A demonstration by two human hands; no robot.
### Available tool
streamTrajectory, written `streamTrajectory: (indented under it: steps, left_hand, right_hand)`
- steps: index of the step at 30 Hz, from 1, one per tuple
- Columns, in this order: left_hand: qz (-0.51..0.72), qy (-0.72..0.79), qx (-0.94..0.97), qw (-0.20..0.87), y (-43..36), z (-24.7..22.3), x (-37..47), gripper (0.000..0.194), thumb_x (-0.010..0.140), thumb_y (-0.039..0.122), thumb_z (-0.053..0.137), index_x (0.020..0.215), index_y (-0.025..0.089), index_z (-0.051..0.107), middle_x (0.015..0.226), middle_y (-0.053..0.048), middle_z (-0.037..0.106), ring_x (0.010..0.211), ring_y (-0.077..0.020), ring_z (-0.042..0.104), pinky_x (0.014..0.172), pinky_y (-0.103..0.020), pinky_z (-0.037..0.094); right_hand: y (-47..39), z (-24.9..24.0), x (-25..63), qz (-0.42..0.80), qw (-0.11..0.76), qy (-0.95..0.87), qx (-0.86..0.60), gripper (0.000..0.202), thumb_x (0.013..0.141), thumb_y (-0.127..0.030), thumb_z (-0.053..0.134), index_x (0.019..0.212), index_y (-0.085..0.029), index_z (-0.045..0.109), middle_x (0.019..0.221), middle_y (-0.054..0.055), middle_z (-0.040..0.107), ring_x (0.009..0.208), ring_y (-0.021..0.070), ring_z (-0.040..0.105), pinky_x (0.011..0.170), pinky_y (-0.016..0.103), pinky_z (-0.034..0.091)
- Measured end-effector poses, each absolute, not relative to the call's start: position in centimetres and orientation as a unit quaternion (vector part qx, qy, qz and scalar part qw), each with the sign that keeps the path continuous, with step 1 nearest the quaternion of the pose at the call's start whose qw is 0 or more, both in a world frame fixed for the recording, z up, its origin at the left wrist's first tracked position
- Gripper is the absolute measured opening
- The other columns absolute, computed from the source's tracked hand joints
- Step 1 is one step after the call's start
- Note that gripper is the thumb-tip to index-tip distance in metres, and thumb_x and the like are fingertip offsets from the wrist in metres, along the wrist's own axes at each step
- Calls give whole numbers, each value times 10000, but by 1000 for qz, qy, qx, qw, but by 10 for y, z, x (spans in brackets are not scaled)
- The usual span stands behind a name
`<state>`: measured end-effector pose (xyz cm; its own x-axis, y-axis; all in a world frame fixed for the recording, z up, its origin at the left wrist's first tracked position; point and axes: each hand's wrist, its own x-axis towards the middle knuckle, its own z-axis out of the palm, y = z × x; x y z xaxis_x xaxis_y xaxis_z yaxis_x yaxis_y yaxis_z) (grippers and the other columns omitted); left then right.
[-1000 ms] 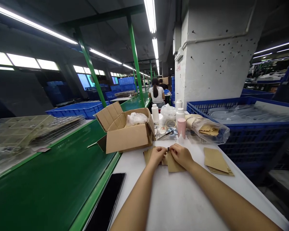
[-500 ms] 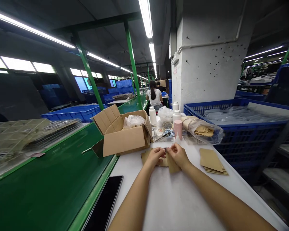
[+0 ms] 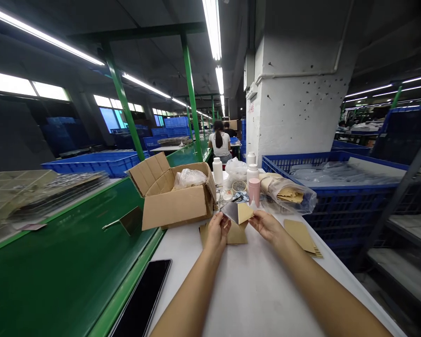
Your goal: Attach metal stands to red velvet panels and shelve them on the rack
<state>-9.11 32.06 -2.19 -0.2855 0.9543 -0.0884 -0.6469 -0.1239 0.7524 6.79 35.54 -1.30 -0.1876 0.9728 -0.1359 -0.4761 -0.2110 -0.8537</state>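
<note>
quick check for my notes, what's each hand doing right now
Left hand: closed, holding the dark flat piece by its edge.
Right hand: closed, holding the pale yellow piece.

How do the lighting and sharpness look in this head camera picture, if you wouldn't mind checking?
Head view: ceiling tubes and far-left windows blown out to white; ceiling mostly dark. Same view: wide-angle stretch seems to make the green posts lean, and the right forearm looks elongated and slightly soft towards the bottom edge.
</note>
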Motion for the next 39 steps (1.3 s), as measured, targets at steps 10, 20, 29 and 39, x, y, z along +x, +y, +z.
streamTrajectory:
  steps: [10,20,29,39]
  left_hand:
    - [759,268,155,573,324,-16,-102,56,795,182,582,806,183,527,837,-13,637,726,-130,616,667,-278,517]
    - [737,236,225,592,316,-19,-86,289,646,235,756,746,183,490,818,5,618,767,-130,591,711,-288,509]
    - [780,221,234,536,312,-9,-86,302,634,291,763,732,178,500,722,53,554,681,-74,531,687,-208,465]
    - [760,233,223,563,310,-5,-88,326,585,292,796,709,163,523,703,26,587,671,-97,558,633,-220,462]
  right_hand:
    - [369,4,100,593,607,-301,-436,183,831,-348,563,829,-201,452,738,-14,572,618,114,620,492,236,544]
    - [339,-26,47,685,439,-386,-435,250,712,-371,684,743,-150,570,608,16,598,491,105,536,430,198,382]
    - [364,-10,84,492,595,-364,-521,172,645,-255,635,690,-195,480,607,-11,566,501,129,532,454,235,420]
    - [388,-14,213,-96,450,-580,-673,303,789,-257,462,986,-158,670,825,120,691,744,255,617,706,341,436]
